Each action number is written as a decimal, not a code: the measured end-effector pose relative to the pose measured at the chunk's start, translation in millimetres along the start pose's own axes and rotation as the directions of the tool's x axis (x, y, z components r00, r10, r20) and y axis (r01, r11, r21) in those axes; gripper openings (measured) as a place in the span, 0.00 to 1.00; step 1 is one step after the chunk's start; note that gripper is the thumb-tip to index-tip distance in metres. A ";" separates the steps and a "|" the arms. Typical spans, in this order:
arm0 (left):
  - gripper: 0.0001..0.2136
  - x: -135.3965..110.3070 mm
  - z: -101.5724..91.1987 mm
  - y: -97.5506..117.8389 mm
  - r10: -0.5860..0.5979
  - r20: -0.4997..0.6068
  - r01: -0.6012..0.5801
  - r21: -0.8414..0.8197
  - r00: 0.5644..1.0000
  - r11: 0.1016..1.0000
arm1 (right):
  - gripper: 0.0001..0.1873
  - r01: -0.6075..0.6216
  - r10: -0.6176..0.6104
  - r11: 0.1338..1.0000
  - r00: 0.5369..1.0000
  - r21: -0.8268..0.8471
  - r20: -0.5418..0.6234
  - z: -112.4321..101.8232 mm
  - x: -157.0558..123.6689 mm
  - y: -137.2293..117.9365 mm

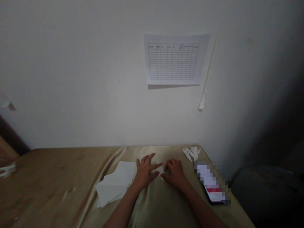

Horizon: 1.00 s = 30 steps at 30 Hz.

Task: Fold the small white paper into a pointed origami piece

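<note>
A small white piece of paper (161, 171) lies on the shiny gold-brown cloth between my two hands. My left hand (145, 171) has its fingers spread, with the tips of the index finger and thumb apart at the paper's left edge. On the other side, my right hand (175, 173) is curled, its thumb and fingertips closed at the right edge of the piece. Part of the paper is hidden by the fingers. Larger torn white sheets (116, 183) lie in a loose stack just left of my left hand, partly under that forearm.
Crumpled paper scraps (192, 153) sit near the far right corner of the cloth-covered surface (54, 183). A phone (210, 182), partly pixelated, lies right of my right hand. Behind stands a white wall with a printed table sheet (174, 61) and a paper strip (209, 74).
</note>
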<state>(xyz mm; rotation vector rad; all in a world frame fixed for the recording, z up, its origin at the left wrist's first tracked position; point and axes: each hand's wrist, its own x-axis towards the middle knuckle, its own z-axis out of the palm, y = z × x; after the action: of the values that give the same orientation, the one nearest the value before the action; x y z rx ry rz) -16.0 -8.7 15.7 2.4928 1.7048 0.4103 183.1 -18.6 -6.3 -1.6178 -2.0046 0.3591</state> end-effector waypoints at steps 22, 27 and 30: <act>0.19 2.2 8.0 -3.4 -0.090 0.107 0.084 0.065 0.990 0.994 | 0.15 -0.012 0.015 0.999 0.999 -0.050 0.048 -3.8 1.5 -2.0; 0.18 1.2 10.1 -3.5 -0.089 0.085 0.082 0.088 0.992 0.993 | 0.14 -0.021 0.022 0.999 0.999 -0.040 0.045 -2.0 2.8 -1.9; 0.19 3.1 13.3 -5.6 -0.098 0.069 0.091 0.099 0.993 0.991 | 0.14 -0.018 0.019 0.999 0.999 -0.030 0.043 -1.3 3.3 -1.8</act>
<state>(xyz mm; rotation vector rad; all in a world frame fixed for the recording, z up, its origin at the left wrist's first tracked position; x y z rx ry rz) -16.4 -2.8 2.2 2.4453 1.8462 0.2309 181.9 -16.0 -3.5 -1.6605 -2.0374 0.3760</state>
